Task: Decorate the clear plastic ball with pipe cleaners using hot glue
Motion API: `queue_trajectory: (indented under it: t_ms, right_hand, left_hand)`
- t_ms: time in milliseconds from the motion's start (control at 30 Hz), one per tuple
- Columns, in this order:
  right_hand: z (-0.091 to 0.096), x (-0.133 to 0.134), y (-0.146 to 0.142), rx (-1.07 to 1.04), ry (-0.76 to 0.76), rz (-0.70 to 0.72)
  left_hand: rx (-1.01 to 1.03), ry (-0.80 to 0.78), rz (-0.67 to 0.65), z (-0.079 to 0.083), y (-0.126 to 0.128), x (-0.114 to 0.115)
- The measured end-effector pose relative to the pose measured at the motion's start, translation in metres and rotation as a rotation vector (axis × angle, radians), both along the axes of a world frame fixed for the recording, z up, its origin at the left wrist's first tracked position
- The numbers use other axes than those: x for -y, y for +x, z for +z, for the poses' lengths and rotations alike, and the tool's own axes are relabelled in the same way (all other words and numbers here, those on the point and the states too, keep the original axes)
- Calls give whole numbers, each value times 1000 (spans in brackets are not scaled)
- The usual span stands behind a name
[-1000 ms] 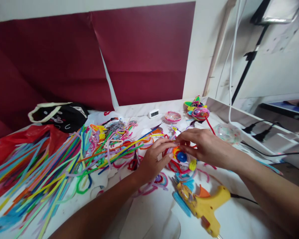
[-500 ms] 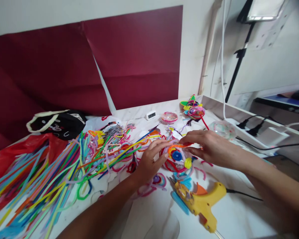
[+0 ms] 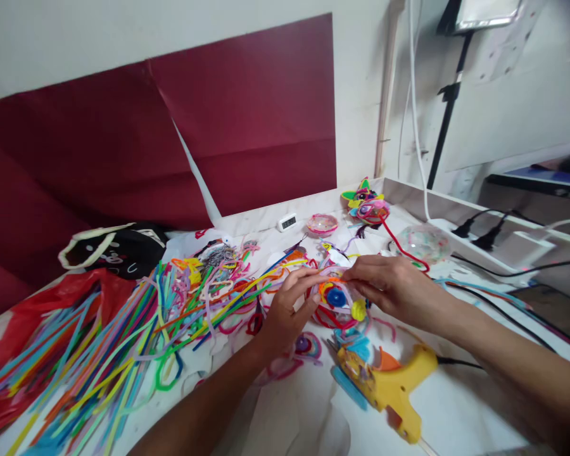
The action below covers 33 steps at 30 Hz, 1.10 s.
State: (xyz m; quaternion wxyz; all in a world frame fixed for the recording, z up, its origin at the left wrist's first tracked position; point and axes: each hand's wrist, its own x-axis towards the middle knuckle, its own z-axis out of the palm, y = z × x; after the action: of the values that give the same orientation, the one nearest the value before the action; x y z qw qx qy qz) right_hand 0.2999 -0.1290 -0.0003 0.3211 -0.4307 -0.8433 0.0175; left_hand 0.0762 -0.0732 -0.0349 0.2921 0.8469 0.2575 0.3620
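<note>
A round pipe-cleaner craft with a blue button-like disc and a yellow pompom sits between my hands. Along its top edge runs an orange pipe cleaner. My left hand grips the craft's left side, fingers along the top and thumb at the front. From the right, my right hand pinches the orange pipe cleaner's end, its fingertips partly hidden. Just in front lies a yellow hot glue gun, nozzle pointing up and left. A smaller looped pipe-cleaner piece rests below my left hand.
Many loose pipe cleaners spread across the left, some in a red plastic bag. Behind stand a white digital timer, a clear bowl and a finished-looking colourful craft. A power strip with cords lies right.
The camera view has shifted slightly. My right hand has moved a little toward the left hand along the orange pipe cleaner, which now lies straighter across the craft's top.
</note>
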Motion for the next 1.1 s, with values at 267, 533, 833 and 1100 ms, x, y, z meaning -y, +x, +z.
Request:
queue_trajectory:
  t_ms: [267, 533, 833, 1100]
  right_hand:
    - [-6, 1, -2, -24, 48, -17]
    - [-10, 1, -2, -26, 48, -10]
    - [-6, 6, -2, 19, -22, -11]
    - [-6, 8, -1, 35, -43, -20]
  left_hand:
    - [-22, 11, 29, -2, 0, 2]
    - [1, 41, 12, -4, 1, 1]
    - [31, 77, 1, -5, 3, 1]
    - [35, 80, 4, -6, 1, 3]
